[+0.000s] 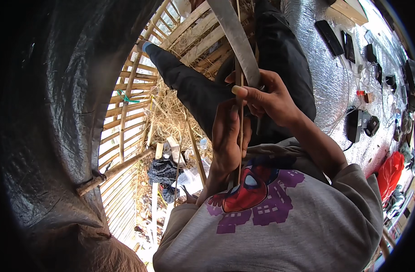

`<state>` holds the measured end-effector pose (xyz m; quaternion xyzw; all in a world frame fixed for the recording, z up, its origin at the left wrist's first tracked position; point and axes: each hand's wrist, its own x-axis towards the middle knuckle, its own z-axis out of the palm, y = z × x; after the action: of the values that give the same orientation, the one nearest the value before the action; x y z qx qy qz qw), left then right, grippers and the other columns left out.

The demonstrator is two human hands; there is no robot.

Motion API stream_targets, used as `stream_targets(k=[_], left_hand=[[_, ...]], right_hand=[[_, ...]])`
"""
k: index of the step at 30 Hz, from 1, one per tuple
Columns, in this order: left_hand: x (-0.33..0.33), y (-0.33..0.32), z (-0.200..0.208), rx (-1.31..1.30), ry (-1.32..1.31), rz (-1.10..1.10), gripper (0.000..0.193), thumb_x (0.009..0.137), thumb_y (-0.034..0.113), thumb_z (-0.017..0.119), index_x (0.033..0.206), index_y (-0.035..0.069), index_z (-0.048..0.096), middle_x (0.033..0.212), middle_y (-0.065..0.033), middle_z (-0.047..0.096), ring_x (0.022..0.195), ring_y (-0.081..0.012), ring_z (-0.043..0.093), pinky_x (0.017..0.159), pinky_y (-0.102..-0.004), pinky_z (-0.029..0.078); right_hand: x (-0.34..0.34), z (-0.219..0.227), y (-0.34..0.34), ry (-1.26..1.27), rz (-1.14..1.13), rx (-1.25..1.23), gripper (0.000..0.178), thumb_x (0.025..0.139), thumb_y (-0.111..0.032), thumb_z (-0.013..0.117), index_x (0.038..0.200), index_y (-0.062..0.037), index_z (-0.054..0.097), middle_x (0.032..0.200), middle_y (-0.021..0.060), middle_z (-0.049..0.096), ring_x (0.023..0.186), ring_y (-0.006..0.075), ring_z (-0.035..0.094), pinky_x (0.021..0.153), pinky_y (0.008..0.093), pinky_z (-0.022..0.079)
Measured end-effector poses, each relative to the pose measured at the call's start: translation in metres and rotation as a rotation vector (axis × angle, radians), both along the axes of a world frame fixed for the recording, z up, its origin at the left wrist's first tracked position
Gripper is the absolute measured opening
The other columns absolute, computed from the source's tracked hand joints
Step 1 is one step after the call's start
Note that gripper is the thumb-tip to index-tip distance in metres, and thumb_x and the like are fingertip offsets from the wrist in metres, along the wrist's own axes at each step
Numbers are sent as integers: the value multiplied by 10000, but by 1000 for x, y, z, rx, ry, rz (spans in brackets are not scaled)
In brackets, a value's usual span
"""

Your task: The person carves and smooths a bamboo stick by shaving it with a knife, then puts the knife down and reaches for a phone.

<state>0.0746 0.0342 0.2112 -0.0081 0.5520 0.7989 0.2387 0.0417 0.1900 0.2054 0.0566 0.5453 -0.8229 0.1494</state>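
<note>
In front of my chest, my right hand (273,100) is closed around the lower end of a large knife with a long, broad metal blade (234,36). The blade rises away from me toward the top edge, and the handle is mostly hidden in my fingers. My left hand (227,143) holds a thin strip of wood or bamboo (240,149) running lengthwise between my shirt and the top of the view. The strip passes beside the blade, close to my right thumb; whether the edge touches it I cannot tell.
Silver foil sheeting (325,90) on the right carries phones (329,37), cables and small black devices. Farther right lies a red plastic bag (389,174). A bamboo slat wall (121,131) and black tarp (76,113) stand left. Shavings (169,109) and dark cloth (163,171) lie below.
</note>
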Motion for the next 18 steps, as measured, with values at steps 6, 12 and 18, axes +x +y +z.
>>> stream_targets(k=[6, 12, 18], left_hand=[[23, -14, 15, 36, -111, -204, 367, 1043, 297, 350, 1296, 33, 391, 713, -19, 471, 498, -57, 405, 473, -203, 335], [25, -24, 3, -366, -78, -237, 211, 1024, 204, 445, 1179, 61, 455, 754, 10, 422, 622, -54, 397, 560, -223, 344], [10, -17, -11, -288, -146, -129, 135, 1018, 210, 466, 1033, 78, 493, 721, 29, 413, 577, -41, 375, 514, -212, 319]], right_hand=[[-15, -2, 22, 84, -35, 73, 350, 881, -231, 703, 1127, 0, 610, 637, -46, 484, 465, 16, 377, 435, 200, 291], [-22, 3, 28, 274, -61, 467, 336, 891, -209, 682, 1136, 11, 617, 618, -40, 459, 520, 39, 422, 480, 216, 332], [0, -5, 31, 792, -75, 1234, 271, 783, -131, 667, 1035, -37, 633, 771, 113, 639, 701, 251, 628, 605, 351, 490]])
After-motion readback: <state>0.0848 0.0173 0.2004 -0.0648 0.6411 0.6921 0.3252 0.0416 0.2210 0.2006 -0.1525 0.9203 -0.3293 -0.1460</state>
